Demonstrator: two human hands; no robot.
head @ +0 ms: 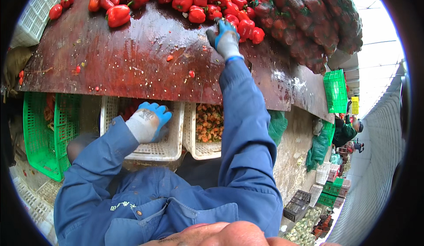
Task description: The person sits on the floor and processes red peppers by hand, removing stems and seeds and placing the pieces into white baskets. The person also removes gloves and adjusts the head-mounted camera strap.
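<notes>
Red bell peppers are heaped along the far side of a wet, dark red tabletop. My right hand, in a grey glove with blue fingers, reaches out to the near edge of the heap; whether its fingers grip anything cannot be told. My left hand, gloved alike, is over a white plastic crate below the table edge, back of the hand up. Its palm side is hidden. Some dark red pieces lie in that crate. A second white crate beside it holds many small orange and green pepper pieces.
Green plastic crates stand at the left below the table. Mesh sacks of red peppers lie on the table at the right. Pepper scraps and seeds dot the tabletop. Farther right are stacked crates and a person in dark clothing.
</notes>
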